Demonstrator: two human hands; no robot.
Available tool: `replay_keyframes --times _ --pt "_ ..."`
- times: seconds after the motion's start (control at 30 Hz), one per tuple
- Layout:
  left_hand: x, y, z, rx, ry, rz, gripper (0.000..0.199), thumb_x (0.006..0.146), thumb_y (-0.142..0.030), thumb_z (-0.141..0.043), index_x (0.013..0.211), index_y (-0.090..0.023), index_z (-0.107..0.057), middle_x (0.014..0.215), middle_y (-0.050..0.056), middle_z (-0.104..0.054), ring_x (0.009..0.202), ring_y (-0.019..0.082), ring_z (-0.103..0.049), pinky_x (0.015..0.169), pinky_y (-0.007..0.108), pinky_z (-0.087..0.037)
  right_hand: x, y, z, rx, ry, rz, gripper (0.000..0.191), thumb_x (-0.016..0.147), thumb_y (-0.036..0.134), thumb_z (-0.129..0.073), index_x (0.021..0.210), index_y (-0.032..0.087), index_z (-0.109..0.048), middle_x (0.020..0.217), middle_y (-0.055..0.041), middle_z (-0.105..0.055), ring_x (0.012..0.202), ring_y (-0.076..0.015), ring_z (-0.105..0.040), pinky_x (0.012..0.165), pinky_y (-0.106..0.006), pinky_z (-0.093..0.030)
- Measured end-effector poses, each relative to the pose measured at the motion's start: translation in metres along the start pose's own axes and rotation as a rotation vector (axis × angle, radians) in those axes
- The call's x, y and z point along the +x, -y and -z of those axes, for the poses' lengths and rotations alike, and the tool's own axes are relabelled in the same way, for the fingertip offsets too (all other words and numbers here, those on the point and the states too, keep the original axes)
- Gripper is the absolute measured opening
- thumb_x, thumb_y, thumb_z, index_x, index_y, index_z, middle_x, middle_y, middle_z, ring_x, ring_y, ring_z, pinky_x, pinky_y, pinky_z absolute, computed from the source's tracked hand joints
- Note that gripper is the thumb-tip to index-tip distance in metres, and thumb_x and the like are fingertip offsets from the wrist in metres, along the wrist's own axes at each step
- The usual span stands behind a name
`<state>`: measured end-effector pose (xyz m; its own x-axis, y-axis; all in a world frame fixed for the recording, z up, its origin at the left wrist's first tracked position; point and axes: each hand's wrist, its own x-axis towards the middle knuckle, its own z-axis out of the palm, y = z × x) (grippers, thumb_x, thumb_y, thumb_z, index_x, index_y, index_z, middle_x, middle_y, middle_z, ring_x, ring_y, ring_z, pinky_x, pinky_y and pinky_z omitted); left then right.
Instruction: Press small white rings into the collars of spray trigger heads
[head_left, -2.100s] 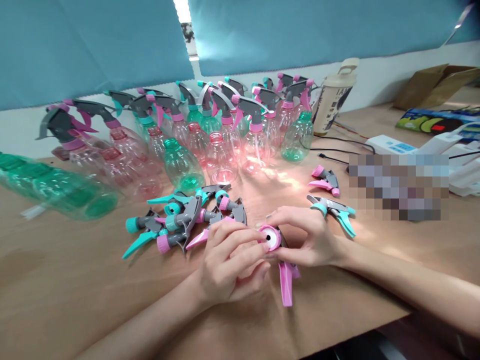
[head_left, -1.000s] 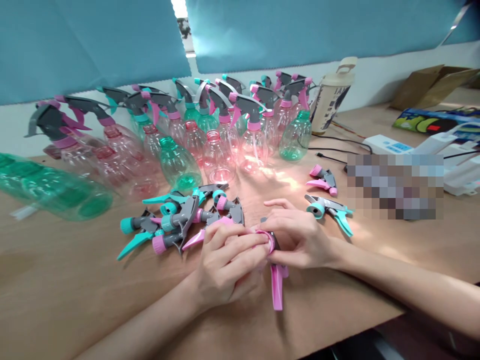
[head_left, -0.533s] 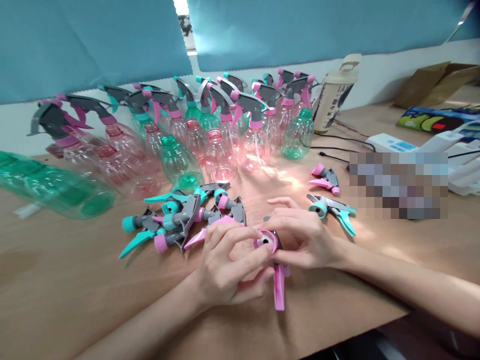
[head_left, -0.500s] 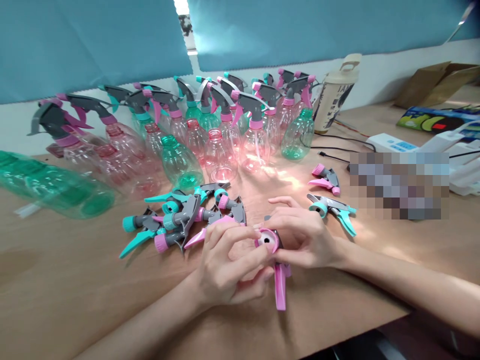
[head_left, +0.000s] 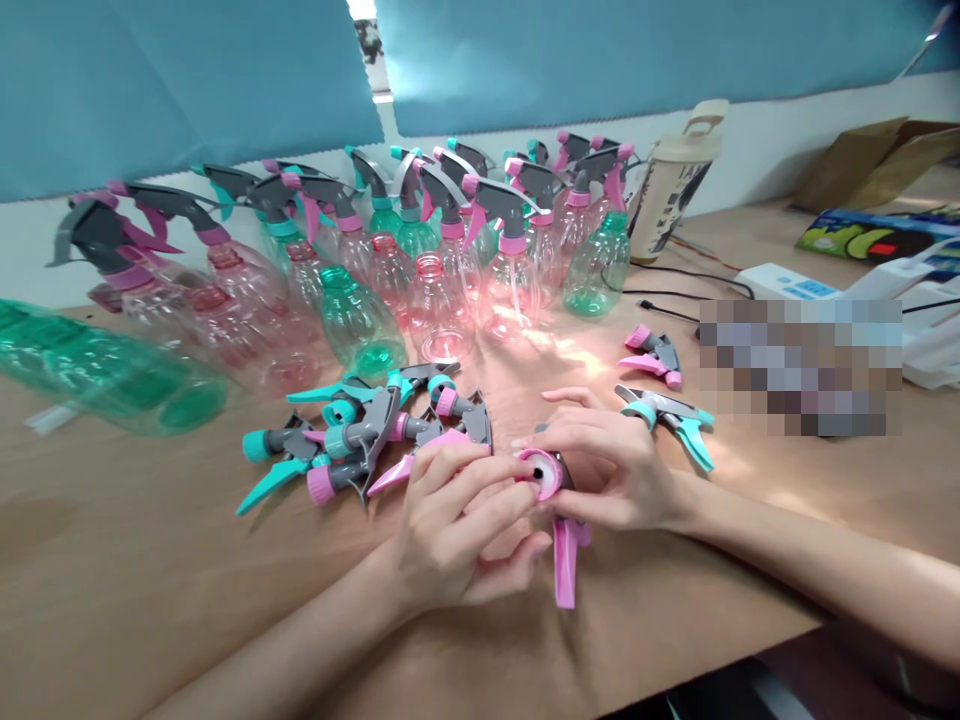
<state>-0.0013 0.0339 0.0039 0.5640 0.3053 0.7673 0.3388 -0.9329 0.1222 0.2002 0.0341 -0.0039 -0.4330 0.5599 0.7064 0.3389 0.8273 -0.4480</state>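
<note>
My right hand (head_left: 619,470) grips a grey and pink trigger spray head (head_left: 566,560) above the table, its collar opening turned up toward me. Inside the pink collar a white disc with a dark centre hole shows. The fingertips of my left hand (head_left: 454,525) press on the left rim of that collar, fingers bent, thumb lower down. Part of the grey body is hidden behind my right fingers. A pile of loose spray heads (head_left: 360,435), teal and pink, lies left of my hands. By my right wrist lies a teal spray head (head_left: 667,415), with a pink one (head_left: 651,355) behind it.
Several pink and green bottles stand behind, many with spray heads fitted; an uncapped green bottle (head_left: 360,325) is among them. Another green bottle (head_left: 112,370) lies on its side at left. A cream tumbler (head_left: 667,190), cables and a white power strip (head_left: 787,283) are at right.
The spray head has shifted and tilted slightly to the right in my hands. My left fingertips have moved from over the collar opening to its left rim.
</note>
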Motion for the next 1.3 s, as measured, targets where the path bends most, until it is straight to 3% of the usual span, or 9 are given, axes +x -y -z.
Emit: replay_keyframes --times 0.2,0.53,0.87,1.1,1.3 --pt "0.0031 -0.0035 -0.0021 0.009 0.010 0.017 0.018 0.075 -0.030 -0.063 0.086 -0.015 -0.064 0.087 0.008 -0.068 0.079 0.021 -0.055 0.071 0.036 -0.042 -0.0006 -0.0007 0.0002 -0.020 0.016 -0.001 0.021 0.077 0.024 -0.066 0.095 0.016 -0.061 0.075 -0.0020 -0.068 0.071 -0.0156 -0.066 0.093 -0.042 -0.044" --pt "0.0026 -0.0090 -0.0022 -0.008 0.058 0.077 0.030 0.074 -0.030 -0.064 0.099 -0.014 -0.061 0.094 0.009 -0.066 0.086 0.022 -0.055 0.075 0.037 -0.043 -0.0014 -0.0012 -0.0014 0.001 0.024 -0.007 0.021 0.077 0.023 -0.066 0.095 0.015 -0.061 0.077 -0.0029 -0.070 0.072 -0.0144 -0.065 0.096 -0.040 -0.042" --pt "-0.0011 -0.0055 -0.0028 -0.069 -0.004 0.002 0.029 0.072 -0.021 -0.060 0.099 -0.012 -0.059 0.096 0.009 -0.067 0.087 0.021 -0.055 0.075 0.035 -0.044 -0.0015 -0.0007 -0.0028 0.055 0.023 -0.019 0.023 0.075 0.024 -0.069 0.094 0.015 -0.060 0.078 -0.0022 -0.068 0.069 -0.0128 -0.063 0.096 -0.041 -0.040" --pt "-0.0006 -0.0048 -0.0032 -0.073 -0.065 0.051 0.025 0.071 -0.018 -0.056 0.095 -0.014 -0.060 0.098 0.009 -0.056 0.087 0.020 -0.052 0.075 0.036 -0.043 -0.0007 0.0010 -0.0002 0.062 0.001 -0.005 0.028 0.075 0.021 -0.069 0.100 0.018 -0.059 0.089 -0.0023 -0.072 0.077 -0.0140 -0.066 0.097 -0.038 -0.040" --pt "-0.0009 -0.0025 -0.0035 -0.064 -0.050 0.126 0.026 0.072 -0.023 -0.058 0.097 -0.015 -0.056 0.099 0.009 -0.053 0.089 0.023 -0.050 0.076 0.038 -0.042 0.0003 0.0019 0.0003 0.056 0.004 -0.001 0.028 0.073 0.022 -0.071 0.098 0.016 -0.060 0.089 -0.0030 -0.072 0.077 -0.0139 -0.066 0.098 -0.038 -0.040"
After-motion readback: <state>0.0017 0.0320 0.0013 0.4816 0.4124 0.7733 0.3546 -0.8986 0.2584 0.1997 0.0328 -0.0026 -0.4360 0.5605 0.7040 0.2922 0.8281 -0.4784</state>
